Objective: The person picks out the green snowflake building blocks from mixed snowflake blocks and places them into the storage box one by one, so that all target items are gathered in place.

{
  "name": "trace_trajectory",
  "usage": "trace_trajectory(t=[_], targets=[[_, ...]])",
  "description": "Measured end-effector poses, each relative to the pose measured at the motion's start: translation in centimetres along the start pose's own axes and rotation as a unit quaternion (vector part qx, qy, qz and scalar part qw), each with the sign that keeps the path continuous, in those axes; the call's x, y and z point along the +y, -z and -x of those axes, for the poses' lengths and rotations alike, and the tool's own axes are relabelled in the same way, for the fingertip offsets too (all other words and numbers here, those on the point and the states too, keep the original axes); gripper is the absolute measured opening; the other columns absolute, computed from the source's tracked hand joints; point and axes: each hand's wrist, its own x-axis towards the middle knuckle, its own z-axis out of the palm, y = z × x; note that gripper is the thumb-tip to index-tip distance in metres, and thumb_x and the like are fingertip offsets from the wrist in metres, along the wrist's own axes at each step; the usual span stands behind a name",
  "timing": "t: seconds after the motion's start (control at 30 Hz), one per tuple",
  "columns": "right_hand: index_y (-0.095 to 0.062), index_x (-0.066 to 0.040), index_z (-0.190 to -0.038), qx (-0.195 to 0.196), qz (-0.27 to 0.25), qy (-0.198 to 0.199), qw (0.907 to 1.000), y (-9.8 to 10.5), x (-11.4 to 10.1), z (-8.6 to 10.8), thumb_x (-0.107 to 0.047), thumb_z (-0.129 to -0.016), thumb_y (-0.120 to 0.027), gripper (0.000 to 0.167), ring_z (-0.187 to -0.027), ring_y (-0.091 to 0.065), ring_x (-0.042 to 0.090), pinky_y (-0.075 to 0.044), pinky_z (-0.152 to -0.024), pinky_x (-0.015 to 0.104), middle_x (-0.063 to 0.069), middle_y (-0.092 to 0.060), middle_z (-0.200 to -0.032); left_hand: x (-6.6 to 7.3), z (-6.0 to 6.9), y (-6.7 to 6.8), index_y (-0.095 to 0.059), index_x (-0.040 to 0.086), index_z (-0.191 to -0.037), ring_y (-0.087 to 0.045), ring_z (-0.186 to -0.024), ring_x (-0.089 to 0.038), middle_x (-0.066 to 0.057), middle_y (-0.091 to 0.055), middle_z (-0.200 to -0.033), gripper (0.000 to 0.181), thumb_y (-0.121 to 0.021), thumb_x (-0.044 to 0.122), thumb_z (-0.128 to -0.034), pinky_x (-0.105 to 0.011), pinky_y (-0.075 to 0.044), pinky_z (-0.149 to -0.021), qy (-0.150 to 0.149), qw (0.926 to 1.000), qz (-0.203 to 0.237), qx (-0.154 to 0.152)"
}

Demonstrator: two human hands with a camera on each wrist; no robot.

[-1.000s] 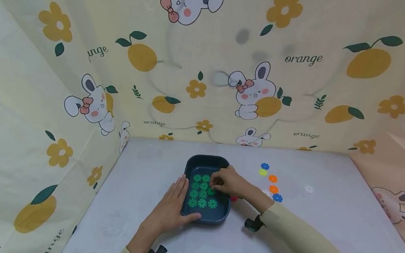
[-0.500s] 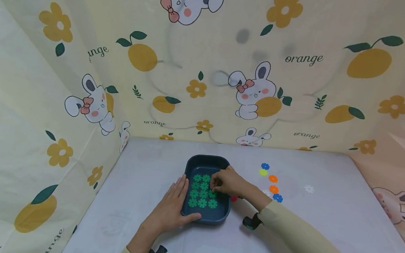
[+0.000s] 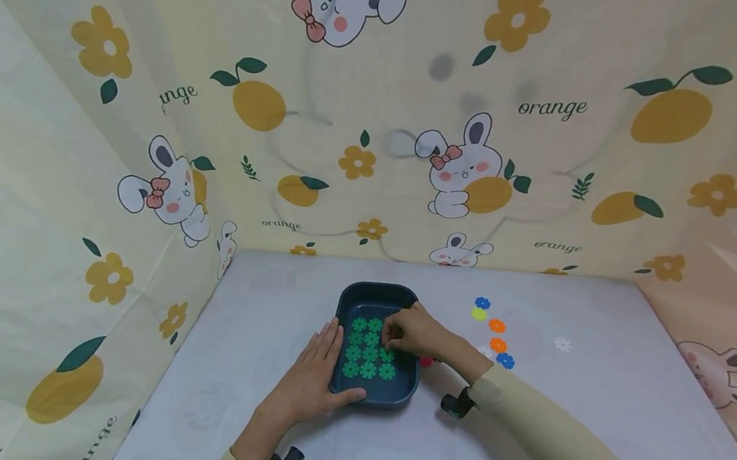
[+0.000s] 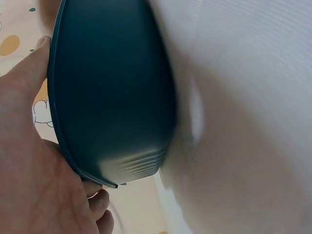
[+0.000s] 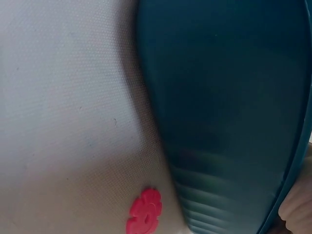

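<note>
A dark blue tray [image 3: 386, 395] stands on the table, with several green flower-shaped pieces [image 3: 369, 353] laid in rows inside. Along its left rim lie the straight fingers of my left hand [image 3: 304, 379], the thumb reaching over the near rim. My right hand [image 3: 422, 331] leans over the right rim, fingers curled, pinching at a green flower piece [image 3: 386, 355] in the right column; the fingers hide part of that column. The left wrist view has the tray's outer wall [image 4: 114, 83] against my palm; the right wrist view shows its other outer wall [image 5: 224, 97].
To the tray's right, loose flower pieces lie on the table: blue [image 3: 483, 302], yellow [image 3: 479, 314], orange [image 3: 497, 325] and white [image 3: 562, 344]. A red flower piece [image 5: 145, 212] lies close to the tray's right wall, below my right forearm. A patterned cloth [image 3: 317, 210] hangs behind.
The green piece at my right fingertips has shifted slightly right and toward me, and more of it shows. My right wrist has turned a little. The left hand and tray stay put.
</note>
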Motion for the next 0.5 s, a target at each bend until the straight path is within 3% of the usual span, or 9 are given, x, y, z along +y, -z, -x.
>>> trace_trajectory(t=[0.33, 0.5], targets=[[-0.075, -0.025, -0.088, 0.004, -0.004, -0.002, 1.0, -0.02, 0.13, 0.13, -0.018, -0.096, -0.084, 0.013, -0.087, -0.063, 0.006, -0.032, -0.09, 0.043, -0.02, -0.073, -0.083, 0.05, -0.08, 0.05, -0.009, 0.006, -0.173, 0.0, -0.168, -0.024, -0.007, 0.003, -0.182, 0.121, -0.065, 0.078, -0.0927, -0.048, -0.011, -0.135, 0.0, 1.0, 0.003, 0.0], [-0.077, -0.021, -0.093, 0.026, -0.006, 0.012, 0.9996, -0.18, 0.43, 0.45, -0.02, -0.098, -0.082, 0.007, -0.089, -0.057, 0.01, -0.038, -0.092, 0.043, -0.018, -0.072, -0.089, 0.04, 0.0, 0.03, -0.009, 0.005, -0.173, -0.001, -0.168, -0.024, -0.008, 0.002, -0.182, 0.121, -0.066, 0.076, -0.0931, -0.049, -0.011, -0.135, -0.003, 1.0, 0.005, 0.002]])
